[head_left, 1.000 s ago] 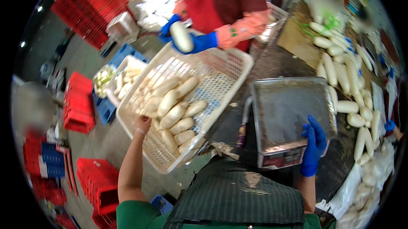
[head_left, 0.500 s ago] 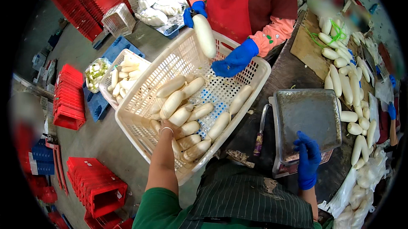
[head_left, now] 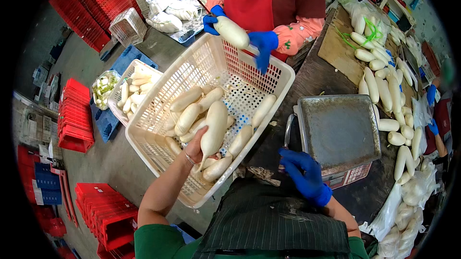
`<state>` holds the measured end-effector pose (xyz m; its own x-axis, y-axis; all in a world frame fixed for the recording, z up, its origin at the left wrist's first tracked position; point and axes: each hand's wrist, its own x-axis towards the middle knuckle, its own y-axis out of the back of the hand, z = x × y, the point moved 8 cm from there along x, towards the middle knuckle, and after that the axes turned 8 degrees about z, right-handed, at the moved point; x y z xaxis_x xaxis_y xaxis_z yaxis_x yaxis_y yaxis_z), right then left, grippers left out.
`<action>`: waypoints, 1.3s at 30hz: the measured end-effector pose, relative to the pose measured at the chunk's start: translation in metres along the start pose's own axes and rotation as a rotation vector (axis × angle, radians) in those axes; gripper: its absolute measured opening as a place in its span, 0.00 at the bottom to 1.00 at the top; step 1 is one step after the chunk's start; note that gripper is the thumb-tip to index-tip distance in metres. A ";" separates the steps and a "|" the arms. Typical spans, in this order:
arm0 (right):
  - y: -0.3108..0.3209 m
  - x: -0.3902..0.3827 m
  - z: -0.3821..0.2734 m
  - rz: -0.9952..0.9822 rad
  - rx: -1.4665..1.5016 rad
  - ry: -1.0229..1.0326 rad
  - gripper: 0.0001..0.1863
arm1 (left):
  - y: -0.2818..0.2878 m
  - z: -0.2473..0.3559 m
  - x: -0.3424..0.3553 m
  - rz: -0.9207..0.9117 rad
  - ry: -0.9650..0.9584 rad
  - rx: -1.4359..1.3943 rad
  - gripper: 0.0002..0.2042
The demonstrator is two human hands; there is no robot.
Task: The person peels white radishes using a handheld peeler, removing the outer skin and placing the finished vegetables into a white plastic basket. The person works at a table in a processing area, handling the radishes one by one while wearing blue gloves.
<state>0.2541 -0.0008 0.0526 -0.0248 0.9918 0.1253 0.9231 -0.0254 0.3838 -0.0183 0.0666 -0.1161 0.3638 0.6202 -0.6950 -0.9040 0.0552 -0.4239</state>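
Observation:
My bare left hand [head_left: 194,147] grips a long white radish [head_left: 213,127] above other radishes in a cream perforated plastic basket [head_left: 264,74]. My blue-gloved right hand [head_left: 303,172] is over the purple handle of a knife [head_left: 288,131], fingers slightly bent and apart, at or just above it. The knife lies on the dark table left of a scale with a metal tray [head_left: 338,131]. Opposite me, a co-worker in a red apron holds a radish [head_left: 233,33] in one blue glove [head_left: 209,23] beside a thin tool; their other glove [head_left: 264,47] hangs over the basket rim.
Loose radishes [head_left: 384,93] and bagged ones [head_left: 403,211] line the table's right side, where another worker's gloved hand [head_left: 433,127] shows. A smaller radish crate [head_left: 137,86] sits on a blue pallet [head_left: 110,127]. Red crate stacks [head_left: 74,129] stand on the floor to the left.
My left hand reached into the basket and has lifted a radish. My right hand moved left from the scale to the knife handle. The co-worker's radish has tilted toward horizontal.

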 end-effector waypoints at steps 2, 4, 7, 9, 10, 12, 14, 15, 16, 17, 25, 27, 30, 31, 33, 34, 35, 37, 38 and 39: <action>-0.008 -0.001 0.010 -0.033 0.114 -0.083 0.15 | -0.046 0.006 -0.012 -0.272 0.010 -0.328 0.36; -0.012 -0.001 0.003 -0.042 0.201 -0.057 0.15 | -0.082 0.012 -0.027 -0.394 -0.008 -0.450 0.37; -0.014 -0.004 0.000 -0.108 0.256 -0.092 0.15 | -0.113 0.013 -0.046 -0.503 -0.012 -0.525 0.39; -0.016 -0.006 0.003 -0.126 0.331 -0.140 0.16 | -0.115 0.007 -0.048 -0.451 -0.028 -0.488 0.37; -0.015 -0.007 0.005 -0.128 0.367 -0.166 0.16 | -0.115 0.002 -0.050 -0.328 -0.106 -0.350 0.34; -0.018 -0.006 0.007 -0.202 0.437 -0.208 0.26 | -0.121 -0.002 -0.065 -0.097 -0.263 -0.068 0.30; -0.023 -0.004 0.002 -0.246 0.466 -0.251 0.34 | -0.137 0.007 -0.076 -0.074 -0.515 0.190 0.29; -0.028 -0.004 -0.003 -0.307 0.426 -0.216 0.44 | -0.146 0.011 -0.084 -0.064 -0.643 0.318 0.29; -0.026 -0.003 -0.010 -0.296 0.430 -0.189 0.46 | -0.154 0.014 -0.091 0.030 -0.727 0.419 0.30; -0.025 -0.002 -0.012 -0.240 0.427 -0.101 0.47 | -0.164 0.017 -0.100 0.122 -0.814 0.514 0.30; 0.000 -0.013 0.012 -0.081 0.604 -0.224 0.38 | -0.210 0.009 -0.111 0.247 -1.098 0.985 0.31; 0.017 -0.018 0.019 -0.021 0.653 -0.240 0.38 | -0.215 -0.004 -0.102 0.131 -0.958 0.936 0.26; 0.053 -0.020 0.038 0.245 0.899 -0.300 0.35 | -0.197 -0.038 -0.092 0.110 -0.671 1.210 0.12; 0.070 -0.017 0.051 0.359 0.940 -0.265 0.33 | -0.200 -0.036 -0.099 0.107 -0.797 1.272 0.09; 0.117 -0.021 0.083 0.614 1.106 -0.233 0.29 | -0.197 -0.035 -0.107 0.117 -0.881 1.170 0.05; 0.147 -0.025 0.096 0.760 1.240 -0.227 0.28 | -0.195 -0.034 -0.106 0.124 -0.830 1.029 0.04; 0.174 -0.027 0.104 0.885 1.386 -0.224 0.27 | -0.195 -0.034 -0.109 0.150 -0.750 0.932 0.05; 0.249 -0.032 0.117 1.062 1.372 -0.098 0.32 | -0.188 -0.032 -0.112 0.205 -0.662 0.797 0.07; 0.279 -0.030 0.111 0.977 1.387 -0.100 0.35 | -0.183 -0.031 -0.111 0.237 -0.680 0.797 0.07; 0.320 -0.037 0.144 0.954 1.378 -0.080 0.36 | -0.181 -0.029 -0.109 0.244 -0.697 0.803 0.07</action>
<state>0.6054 -0.0274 0.0391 0.6823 0.6919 -0.2359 0.2206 -0.5025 -0.8359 0.1125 -0.0336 0.0193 0.1769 0.9769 -0.1201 -0.9094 0.2089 0.3597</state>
